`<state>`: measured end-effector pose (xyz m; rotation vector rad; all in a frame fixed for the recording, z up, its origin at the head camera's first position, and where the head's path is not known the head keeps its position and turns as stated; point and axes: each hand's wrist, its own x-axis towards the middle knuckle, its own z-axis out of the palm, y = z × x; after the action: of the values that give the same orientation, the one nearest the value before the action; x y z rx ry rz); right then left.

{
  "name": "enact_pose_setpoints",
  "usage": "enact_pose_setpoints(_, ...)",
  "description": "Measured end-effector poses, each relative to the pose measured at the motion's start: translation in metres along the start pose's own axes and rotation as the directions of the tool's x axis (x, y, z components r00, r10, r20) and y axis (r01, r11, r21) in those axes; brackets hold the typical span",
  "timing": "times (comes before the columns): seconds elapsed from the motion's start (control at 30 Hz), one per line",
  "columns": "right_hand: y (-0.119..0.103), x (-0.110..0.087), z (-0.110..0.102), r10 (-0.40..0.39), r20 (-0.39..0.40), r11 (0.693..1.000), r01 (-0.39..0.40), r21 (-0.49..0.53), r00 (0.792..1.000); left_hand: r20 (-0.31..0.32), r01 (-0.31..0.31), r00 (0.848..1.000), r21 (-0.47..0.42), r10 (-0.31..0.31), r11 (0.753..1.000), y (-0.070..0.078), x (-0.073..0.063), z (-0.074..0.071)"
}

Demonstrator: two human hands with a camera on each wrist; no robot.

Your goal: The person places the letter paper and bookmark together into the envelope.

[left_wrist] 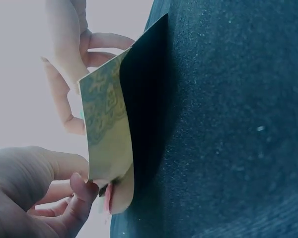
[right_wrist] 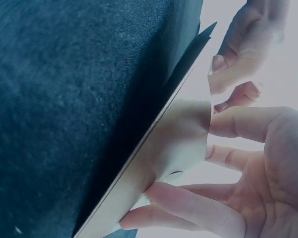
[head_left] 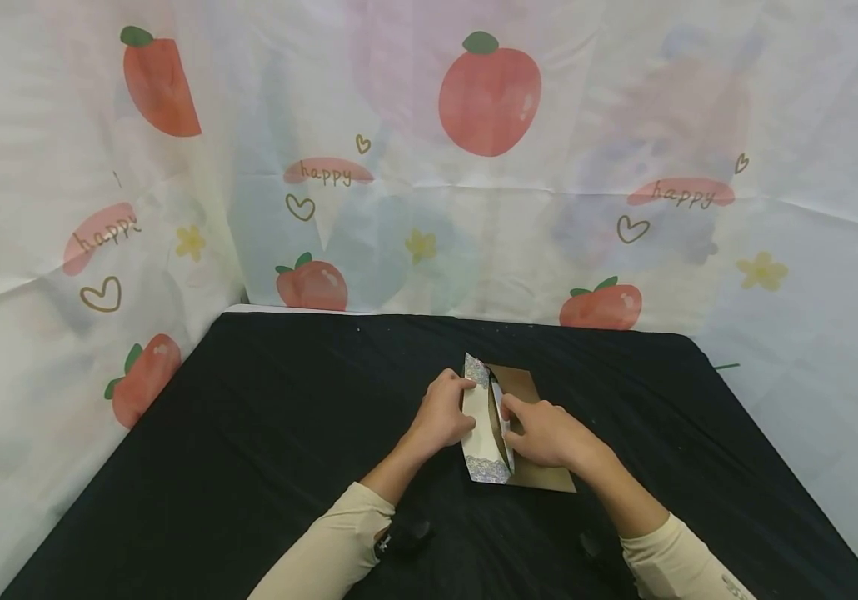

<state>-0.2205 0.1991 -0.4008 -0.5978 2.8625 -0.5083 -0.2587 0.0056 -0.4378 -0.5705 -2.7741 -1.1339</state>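
A folded paper card (head_left: 478, 429) lies on the black cloth, with a cream panel and silver lace-like bands (head_left: 487, 469) at both ends. Its cream panel bows away from the right part, leaving a long slit. Brown backing (head_left: 549, 478) extends to the right. My left hand (head_left: 440, 410) pinches the cream panel's left edge between thumb and fingers. From the other side, my right hand (head_left: 549, 432) grips the panel by the slit with bent fingers. In the right wrist view, the right thumb (right_wrist: 188, 206) presses the curved paper (right_wrist: 184, 124). The card's inside is mostly hidden.
The black-covered table (head_left: 286, 450) spreads around the card. A pale curtain (head_left: 399, 108) printed with fruit, hearts and "happy" hangs behind and beside it. Dark wrist straps (head_left: 402, 537) sit near the sleeves. A small green strip (head_left: 727, 367) shows beside the right edge.
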Motion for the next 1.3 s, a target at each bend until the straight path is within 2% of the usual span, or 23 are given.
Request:
enact_pose_setpoints(0.1,-0.0006,-0.0001,-0.0001,-0.003,-0.003,1.0,0.003,-0.001,1.0,-0.003,-0.002,1.0,-0.004,0.002,1.0,-0.0001,0.0007,-0.0005)
enact_pose_setpoints(0.27,-0.001,0.0001,-0.0001,-0.008,0.001,1.0,0.008,-0.002,1.0,0.019,0.048,0.999,-0.073,-0.047,0.996,-0.0025,0.0006,-0.0001)
enact_pose_setpoints(0.43,-0.0011,0.0007,-0.0001,-0.014,0.004,1.0,0.014,-0.006,1.0,0.039,0.054,0.998,-0.175,-0.047,0.983,-0.0066,0.001,0.002)
enact_pose_setpoints(0.57,-0.0011,0.0018,0.0002,-0.015,0.007,1.0,0.015,-0.005,1.0,0.042,0.048,0.998,-0.221,-0.039,0.974,-0.0076,0.0029,0.0045)
enact_pose_setpoints(0.77,-0.0016,0.0025,0.0003,-0.009,0.012,1.0,0.009,-0.001,1.0,0.05,0.078,0.997,-0.288,-0.066,0.954,-0.0052,0.0037,0.0067)
enact_pose_setpoints(0.9,-0.0016,0.0025,0.0001,-0.012,0.008,1.0,0.012,0.005,1.0,0.055,0.1,0.995,-0.3,-0.087,0.949,-0.0029,0.0028,0.0067)
enact_pose_setpoints(1.2,-0.0008,0.0019,-0.0014,-0.02,0.007,1.0,0.02,0.01,1.0,0.017,0.125,0.992,-0.306,-0.126,0.944,-0.0013,0.0013,0.0058)
enact_pose_setpoints(1.3,-0.001,0.0011,-0.0026,-0.015,0.012,1.0,0.015,0.027,1.0,0.026,0.146,0.989,-0.315,-0.145,0.938,-0.0012,0.0001,0.0048)
